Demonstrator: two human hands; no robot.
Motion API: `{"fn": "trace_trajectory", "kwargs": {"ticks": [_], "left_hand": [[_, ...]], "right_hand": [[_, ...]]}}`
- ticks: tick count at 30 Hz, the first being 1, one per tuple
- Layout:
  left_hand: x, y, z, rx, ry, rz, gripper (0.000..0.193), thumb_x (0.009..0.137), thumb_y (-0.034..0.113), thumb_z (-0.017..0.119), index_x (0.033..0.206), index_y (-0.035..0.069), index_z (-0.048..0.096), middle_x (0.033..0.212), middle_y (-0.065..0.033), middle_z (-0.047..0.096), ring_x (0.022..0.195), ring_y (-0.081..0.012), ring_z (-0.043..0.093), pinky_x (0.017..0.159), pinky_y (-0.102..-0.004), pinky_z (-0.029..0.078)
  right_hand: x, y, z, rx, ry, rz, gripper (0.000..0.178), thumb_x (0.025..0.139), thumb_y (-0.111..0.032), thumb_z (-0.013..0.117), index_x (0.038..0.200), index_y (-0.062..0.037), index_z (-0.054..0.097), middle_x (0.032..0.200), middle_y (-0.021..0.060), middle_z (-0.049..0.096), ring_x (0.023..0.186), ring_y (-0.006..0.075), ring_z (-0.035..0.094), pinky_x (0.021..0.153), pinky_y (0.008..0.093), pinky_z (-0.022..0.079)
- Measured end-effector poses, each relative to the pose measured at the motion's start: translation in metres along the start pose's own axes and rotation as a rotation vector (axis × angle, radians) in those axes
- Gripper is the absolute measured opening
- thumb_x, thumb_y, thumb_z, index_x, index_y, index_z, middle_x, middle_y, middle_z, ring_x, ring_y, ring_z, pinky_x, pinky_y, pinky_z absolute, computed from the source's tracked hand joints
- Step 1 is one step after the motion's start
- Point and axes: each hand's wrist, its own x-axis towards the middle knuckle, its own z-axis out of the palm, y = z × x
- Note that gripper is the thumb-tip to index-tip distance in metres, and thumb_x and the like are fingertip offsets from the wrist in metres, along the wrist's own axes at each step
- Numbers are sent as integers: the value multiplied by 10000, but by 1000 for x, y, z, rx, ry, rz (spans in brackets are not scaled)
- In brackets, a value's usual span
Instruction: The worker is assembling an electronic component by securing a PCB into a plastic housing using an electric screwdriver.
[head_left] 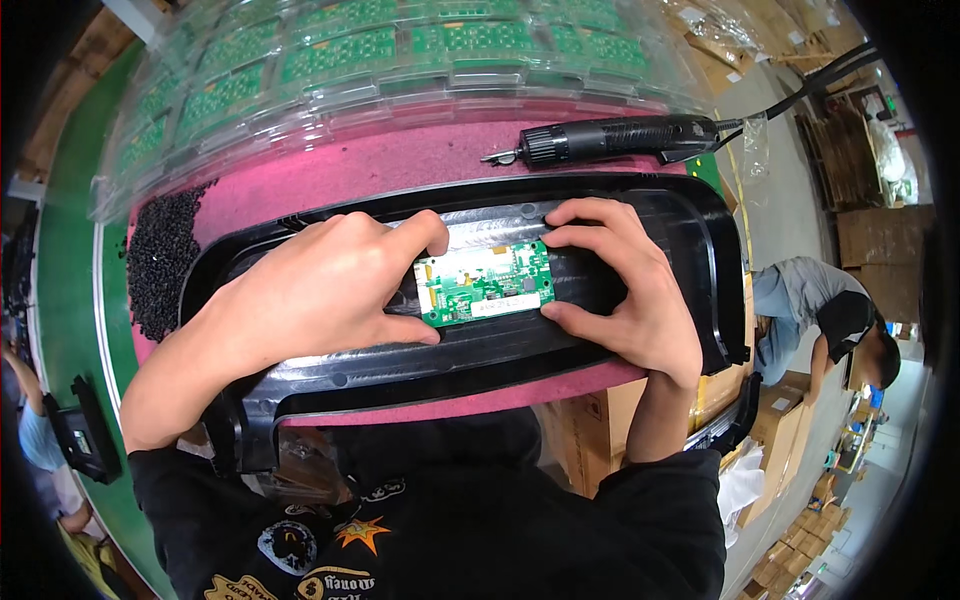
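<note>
A green circuit board (487, 283) with a white label strip lies within a long black plastic housing (380, 372), whose raised rim curves round it. My left hand (320, 285) reaches across the housing, thumb and forefinger curled at the board's left corners. At the opposite end, my right hand (635, 285) has its thumb at the lower right corner and fingertips by the upper one. Both hands hold the board by its ends. Whether it rests fully on the housing floor I cannot tell.
Behind the housing lies a black electric screwdriver (610, 140) with its cable running right. A heap of small black screws (160, 260) sits at left on the pink mat (390, 147). Clear trays of green boards (475, 42) stand behind. A person (825, 310) bends over boxes at right.
</note>
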Motion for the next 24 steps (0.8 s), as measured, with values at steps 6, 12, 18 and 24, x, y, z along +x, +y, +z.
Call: {"fn": "trace_trajectory", "kwargs": {"ticks": [6, 12, 18, 24], "left_hand": [[-2, -3, -1, -16, -21, -45, 567, 696, 188, 855, 1120, 24, 516, 581, -84, 556, 560, -278, 615, 536, -374, 448], [-6, -1, -5, -22, -75, 54, 556, 746, 242, 808, 1102, -46, 492, 612, -172, 595, 653, -369, 658, 562, -432, 493], [-47, 7, -45, 18, 409, 170, 272, 831, 159, 725, 995, -13, 594, 685, -160, 638, 662, -357, 654, 592, -410, 515], [-128, -50, -60, 491, 483, -255, 256, 757, 8, 692, 1006, -13, 635, 973, -154, 628, 949, -358, 619, 797, -428, 504]], "right_hand": [[4, -5, 1, -26, -14, 3, 486, 625, -41, 808, 1077, -17, 630, 1192, 129, 580, 1118, 334, 539, 961, 396, 439], [2, -12, 2, -71, -8, 41, 550, 578, -18, 801, 1101, -14, 630, 1199, 134, 582, 1129, 319, 551, 980, 391, 439], [-4, -14, -6, -45, 200, 82, 572, 684, -47, 734, 1224, -7, 549, 1222, 119, 555, 1181, 252, 508, 1046, 328, 345], [-7, 11, -73, -239, 439, 198, 430, 873, -76, 640, 1282, -33, 515, 1188, 88, 545, 1110, 188, 491, 998, 315, 338]]}}
